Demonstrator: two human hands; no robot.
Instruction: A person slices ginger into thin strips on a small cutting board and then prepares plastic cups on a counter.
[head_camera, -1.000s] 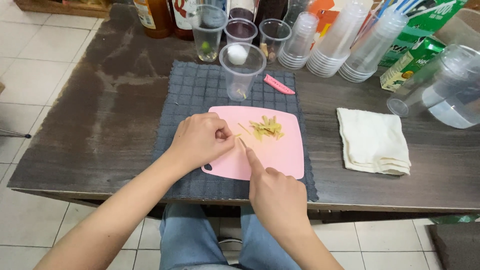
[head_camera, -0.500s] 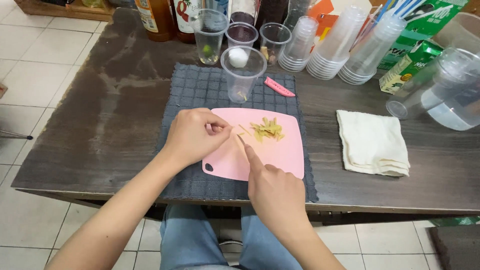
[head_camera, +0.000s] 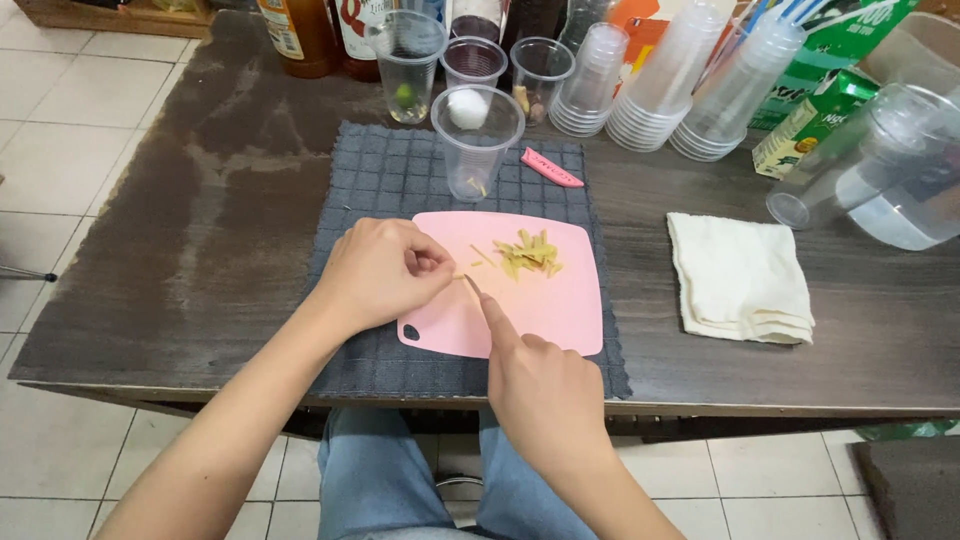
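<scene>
Left hand (head_camera: 375, 272): fingers curled together, pinching a thin pale strip (head_camera: 460, 277) at its fingertips, over the pink board (head_camera: 560, 310). Right hand (head_camera: 540, 385): closed on a small blade, forefinger extended along it, tip touching the strip. Cut strips (head_camera: 527, 253) lie just beyond. Empty cup (head_camera: 477, 140) stands farther off on the grey mat (head_camera: 380, 180); a folded cloth (head_camera: 740, 280) lies right, on the desk (head_camera: 200, 230).

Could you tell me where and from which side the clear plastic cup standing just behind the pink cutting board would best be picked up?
The clear plastic cup stands upright on the grey mat, mouth up, tapering to a narrow base. I would wrap the grip round its mid wall, coming from the near right side: that flank is free, whereas more cups crowd behind it. Squeeze gently, since the thin wall probably flexes.
</scene>
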